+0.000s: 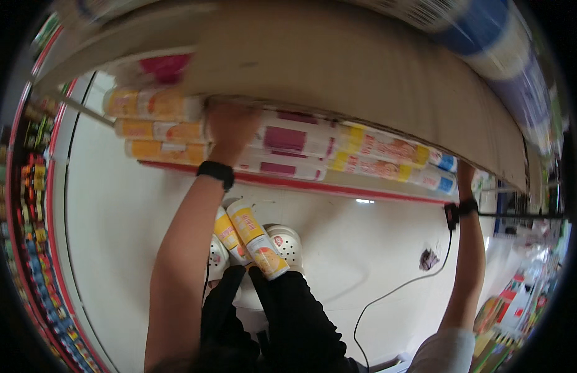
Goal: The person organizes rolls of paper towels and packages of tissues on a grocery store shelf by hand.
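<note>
My left hand (232,123) reaches in under a cardboard sheet (325,60), between orange-yellow cylindrical packs (164,128) and white packs with maroon blocks (283,139). Its fingers are hidden by the cardboard. At the far right end of the shelf row, my right hand (465,176) lies beside white packs with blue ends (442,162); its fingers are hidden too. Yellow-and-white cylindrical packs (386,148) fill the row between the two. Two loose cylinders, one yellow-and-white (257,240) and one partly covered (230,235), rest by my legs above the shoes.
A red shelf edge (335,190) runs below the packs. White perforated clogs (286,245) stand on the pale tiled floor (325,233). A black cable (400,285) hangs from the right wrist strap. Stocked shelves (34,200) line the left; large wrapped rolls (498,51) sit overhead.
</note>
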A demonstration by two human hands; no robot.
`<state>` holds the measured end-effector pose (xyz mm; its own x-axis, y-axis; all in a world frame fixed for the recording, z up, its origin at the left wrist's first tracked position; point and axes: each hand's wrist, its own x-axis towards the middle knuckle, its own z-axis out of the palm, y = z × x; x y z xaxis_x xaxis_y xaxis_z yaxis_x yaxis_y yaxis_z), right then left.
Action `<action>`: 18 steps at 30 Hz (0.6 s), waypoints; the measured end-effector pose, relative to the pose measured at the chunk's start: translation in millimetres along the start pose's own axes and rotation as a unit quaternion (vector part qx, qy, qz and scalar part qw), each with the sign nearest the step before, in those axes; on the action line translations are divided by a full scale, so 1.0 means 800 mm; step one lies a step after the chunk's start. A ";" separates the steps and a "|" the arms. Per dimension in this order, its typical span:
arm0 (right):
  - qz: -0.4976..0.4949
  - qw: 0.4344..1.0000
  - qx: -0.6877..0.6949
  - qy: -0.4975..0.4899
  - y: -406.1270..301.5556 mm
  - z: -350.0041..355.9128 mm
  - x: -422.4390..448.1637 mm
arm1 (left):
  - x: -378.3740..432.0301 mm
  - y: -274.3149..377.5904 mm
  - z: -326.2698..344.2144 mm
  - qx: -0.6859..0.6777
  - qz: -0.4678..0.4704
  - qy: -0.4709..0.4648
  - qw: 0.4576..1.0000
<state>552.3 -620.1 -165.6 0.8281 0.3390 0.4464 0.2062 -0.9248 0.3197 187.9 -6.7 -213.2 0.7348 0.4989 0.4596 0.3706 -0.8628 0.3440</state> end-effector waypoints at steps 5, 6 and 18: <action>-0.219 0.892 0.394 0.035 -0.332 -0.284 -0.081 | 0.000 -0.010 -0.031 0.009 -0.012 0.055 0.998; -0.269 0.871 0.412 0.005 -0.379 -0.323 -0.080 | 0.000 -0.013 -0.031 0.001 -0.014 0.058 0.998; -0.476 0.849 0.160 -0.164 -0.703 -0.254 0.120 | 0.007 0.001 -0.025 -0.130 -0.050 0.081 0.987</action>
<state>410.2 -32.7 -132.8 0.2960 0.9416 -0.1603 0.9513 -0.2755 0.1384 180.6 -2.9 -194.2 0.5941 0.6055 0.5295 0.2628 -0.7682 0.5838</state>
